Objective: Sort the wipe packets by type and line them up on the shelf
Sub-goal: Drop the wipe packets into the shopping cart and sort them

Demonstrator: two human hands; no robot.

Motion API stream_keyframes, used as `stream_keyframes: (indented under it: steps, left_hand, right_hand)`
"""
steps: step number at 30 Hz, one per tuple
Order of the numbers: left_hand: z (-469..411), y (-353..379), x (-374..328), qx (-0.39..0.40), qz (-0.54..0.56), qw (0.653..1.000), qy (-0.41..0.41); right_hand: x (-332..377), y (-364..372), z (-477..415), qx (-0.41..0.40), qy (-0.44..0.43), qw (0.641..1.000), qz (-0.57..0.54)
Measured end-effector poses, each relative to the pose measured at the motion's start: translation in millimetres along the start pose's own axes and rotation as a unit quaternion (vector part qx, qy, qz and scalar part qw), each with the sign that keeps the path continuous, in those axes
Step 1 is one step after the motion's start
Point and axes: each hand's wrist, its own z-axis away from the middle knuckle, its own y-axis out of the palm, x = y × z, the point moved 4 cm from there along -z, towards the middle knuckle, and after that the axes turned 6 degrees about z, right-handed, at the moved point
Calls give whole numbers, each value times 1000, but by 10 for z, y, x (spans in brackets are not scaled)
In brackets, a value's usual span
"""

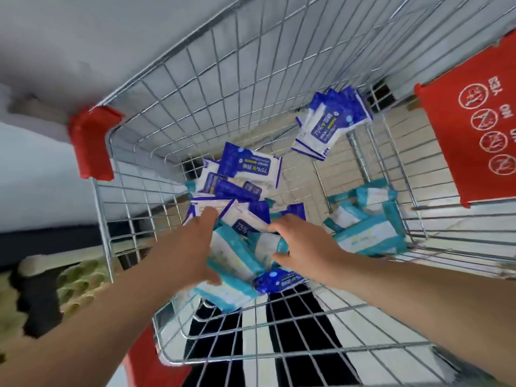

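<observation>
Grip unclear (blurred): left hand and right hand touch blue-white packets and teal-white packets.

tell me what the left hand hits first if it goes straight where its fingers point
Most likely the blue-and-white packets heaped just ahead; the left hand has its fingers aimed straight at them, maybe already touching, depth unclear.

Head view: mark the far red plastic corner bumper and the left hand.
Far red plastic corner bumper (90,141), head view, middle of its face.
Left hand (192,247), head view, back of hand.
</observation>
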Motion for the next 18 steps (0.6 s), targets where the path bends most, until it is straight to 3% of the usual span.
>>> stream_keyframes:
  steps: [5, 12, 18]
  left_hand:
    - [-71, 78, 123, 9, 1, 1000, 22]
    - [-75, 0, 276, -20, 78, 996, 32]
    - [-73, -230, 200, -52, 190, 980, 40]
  right_hand:
    - [-49, 53, -74, -25, 60, 997, -49]
    - [-113, -34, -150, -61, 76, 991, -86]
    - [-223, -234, -198, -83, 110, 956, -260]
